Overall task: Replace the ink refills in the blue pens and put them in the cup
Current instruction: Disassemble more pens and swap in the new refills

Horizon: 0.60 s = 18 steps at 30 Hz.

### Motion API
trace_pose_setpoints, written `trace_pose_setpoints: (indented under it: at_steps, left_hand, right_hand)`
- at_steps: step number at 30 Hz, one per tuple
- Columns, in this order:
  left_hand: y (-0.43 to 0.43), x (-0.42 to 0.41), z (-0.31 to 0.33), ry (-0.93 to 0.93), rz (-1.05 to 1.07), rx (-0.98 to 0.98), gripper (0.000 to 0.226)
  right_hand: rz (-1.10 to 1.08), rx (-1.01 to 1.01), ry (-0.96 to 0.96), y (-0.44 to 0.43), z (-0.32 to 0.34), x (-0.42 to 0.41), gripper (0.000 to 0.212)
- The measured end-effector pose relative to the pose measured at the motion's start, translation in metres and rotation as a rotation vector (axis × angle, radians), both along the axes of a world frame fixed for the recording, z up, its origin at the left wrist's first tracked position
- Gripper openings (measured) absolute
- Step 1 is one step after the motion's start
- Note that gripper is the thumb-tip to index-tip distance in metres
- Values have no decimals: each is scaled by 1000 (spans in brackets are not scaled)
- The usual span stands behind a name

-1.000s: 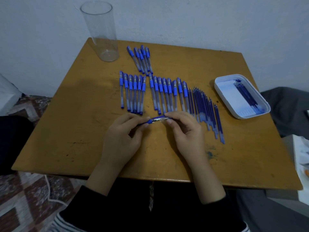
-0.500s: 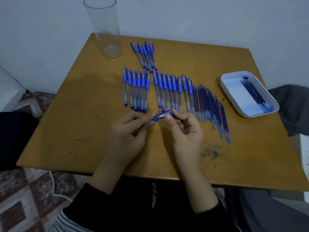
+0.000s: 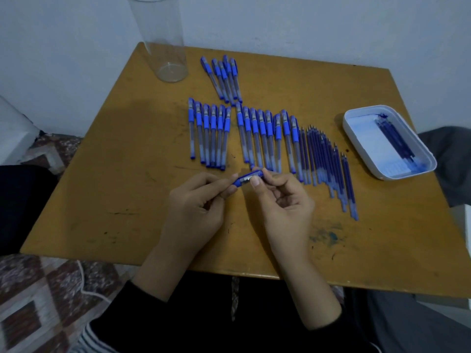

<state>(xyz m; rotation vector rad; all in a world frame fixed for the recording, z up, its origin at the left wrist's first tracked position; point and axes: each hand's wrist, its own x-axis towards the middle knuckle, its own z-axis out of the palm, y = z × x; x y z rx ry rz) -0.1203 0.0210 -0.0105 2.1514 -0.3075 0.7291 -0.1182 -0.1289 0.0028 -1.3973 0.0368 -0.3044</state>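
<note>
A blue pen [image 3: 245, 179] is held above the near middle of the wooden table [image 3: 127, 161]. My left hand [image 3: 196, 207] grips its barrel end, mostly hidden in the fingers. My right hand [image 3: 283, 202] pinches the blue cap end between thumb and fingers. Behind lie rows of capped blue pens: a left group [image 3: 210, 133], a middle group [image 3: 267, 136] and a far group [image 3: 224, 77]. Loose ink refills [image 3: 326, 164] lie to the right. A tall clear cup [image 3: 163, 39] stands at the far left corner, with nothing in it.
A white tray [image 3: 423, 159] at the right edge holds several dark refills [image 3: 397, 138] on ink-stained paper. A blue ink smear [image 3: 328, 235] marks the table near my right wrist. The wall runs just behind the table.
The pen has tilted, its cap end lifting up and away from me. My right hand has turned palm up with its fingers curled in. The camera has moved closer.
</note>
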Motion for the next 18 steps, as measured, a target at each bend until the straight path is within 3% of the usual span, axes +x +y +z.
trace_pose_setpoints:
  at_steps: [18]
  left_hand:
    - [3, 2, 5, -2, -78, -99, 21]
  right_hand:
    - [85, 31, -24, -6, 13, 4, 14]
